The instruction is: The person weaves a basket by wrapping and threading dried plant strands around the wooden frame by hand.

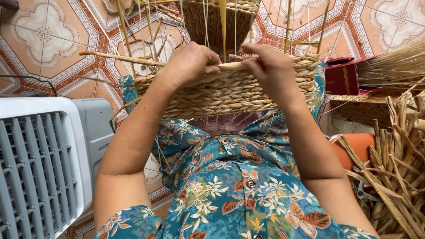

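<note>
Two bare hands work at the top edge of a half-woven basket that rests on the person's lap, over a blue floral shirt. Nearest on the left stands a grey-white slatted plastic unit, close beside the left arm. On the right lies a heap of dried reed strips with an orange object tucked under them.

At the basket's rim, the left hand curls over the braided edge, its fingers closed around a pale flat strand that runs across the top. The right hand pinches the same strand from the other side, fingers narrow and pressed onto it. Thin upright stakes rise from the rim between and beyond the hands.

Judging from this, the step in hand is weaving a fresh row around the rim; the next move calls for threading the strand behind the next stake and pulling it snug against the row below, keeping it flat.

Farther off, another woven piece stands behind the stakes on the patterned tile floor. A dark red box sits far right beside a bundle of straw. Crowded stakes and loose strands sticking out left could snag the working strand.
</note>
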